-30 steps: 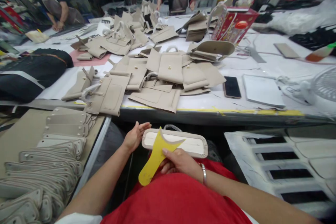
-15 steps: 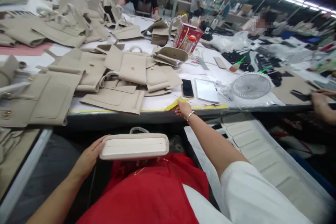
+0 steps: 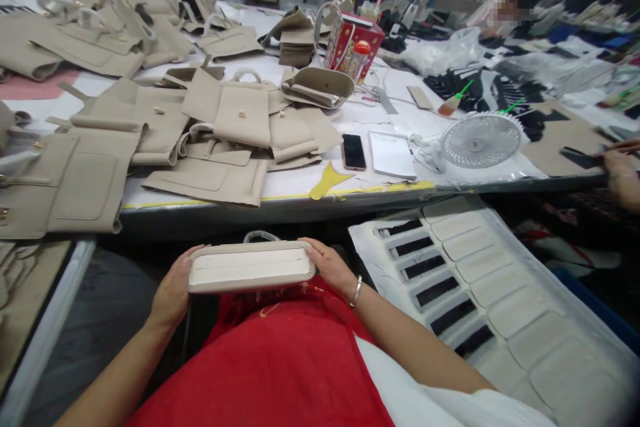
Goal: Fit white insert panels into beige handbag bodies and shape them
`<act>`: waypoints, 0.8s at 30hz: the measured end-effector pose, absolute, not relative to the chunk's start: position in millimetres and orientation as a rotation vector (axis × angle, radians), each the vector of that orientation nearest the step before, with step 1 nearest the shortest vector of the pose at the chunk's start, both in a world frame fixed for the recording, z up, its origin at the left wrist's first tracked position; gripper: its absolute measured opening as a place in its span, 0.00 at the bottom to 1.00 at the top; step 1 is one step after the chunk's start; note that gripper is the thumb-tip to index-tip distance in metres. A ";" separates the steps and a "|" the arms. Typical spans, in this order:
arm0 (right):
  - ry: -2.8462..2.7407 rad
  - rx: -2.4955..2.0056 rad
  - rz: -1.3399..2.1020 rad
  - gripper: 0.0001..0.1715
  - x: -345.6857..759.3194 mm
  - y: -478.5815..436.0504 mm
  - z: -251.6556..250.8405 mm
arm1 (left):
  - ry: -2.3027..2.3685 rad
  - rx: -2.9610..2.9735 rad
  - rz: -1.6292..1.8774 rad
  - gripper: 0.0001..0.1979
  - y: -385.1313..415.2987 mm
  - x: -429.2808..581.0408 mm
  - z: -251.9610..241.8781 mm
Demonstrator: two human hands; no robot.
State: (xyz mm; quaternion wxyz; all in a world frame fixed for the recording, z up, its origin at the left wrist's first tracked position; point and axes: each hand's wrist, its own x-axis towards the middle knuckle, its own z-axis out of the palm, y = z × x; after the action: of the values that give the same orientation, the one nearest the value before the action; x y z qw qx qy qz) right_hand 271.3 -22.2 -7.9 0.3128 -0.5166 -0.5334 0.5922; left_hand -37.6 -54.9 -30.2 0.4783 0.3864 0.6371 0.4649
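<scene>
A cream handbag (image 3: 250,268) is held level above my lap, its pale narrow face toward me and a light handle loop (image 3: 261,236) rising behind it. My left hand (image 3: 173,287) grips its left end; my right hand (image 3: 331,268) closes on the upper right corner. The fingers behind the bag are partly hidden. Beyond it, on the table's front edge, lies a yellow flat scraper (image 3: 329,181) with a flared end, touched by neither hand. A dark-screened phone (image 3: 354,151) and a white pad (image 3: 392,154) lie just past the scraper.
Beige bag pieces (image 3: 240,117) pile up on the table's left. A white fan (image 3: 483,140) and a red box (image 3: 353,43) stand farther back. At my right, a board (image 3: 405,267) carries rows of cream pieces and black strips. A co-worker's hand (image 3: 623,173) is at far right.
My right hand has let go of the yellow scraper, leaving it on the table edge, and come back to grip the bag's right end. My left hand has kept its hold.
</scene>
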 end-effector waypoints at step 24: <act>-2.841 -1.124 0.777 0.42 259.5 19.2 31.8 | 1.321 2.530 -0.033 0.43 -5.2 7.4 21.0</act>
State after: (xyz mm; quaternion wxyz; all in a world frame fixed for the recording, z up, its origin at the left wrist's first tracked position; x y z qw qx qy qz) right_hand 259.5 19.2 31.8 -0.0055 -0.3567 -0.9011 0.2465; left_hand 7.4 -5.2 21.0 0.1431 0.8772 0.4581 -0.0113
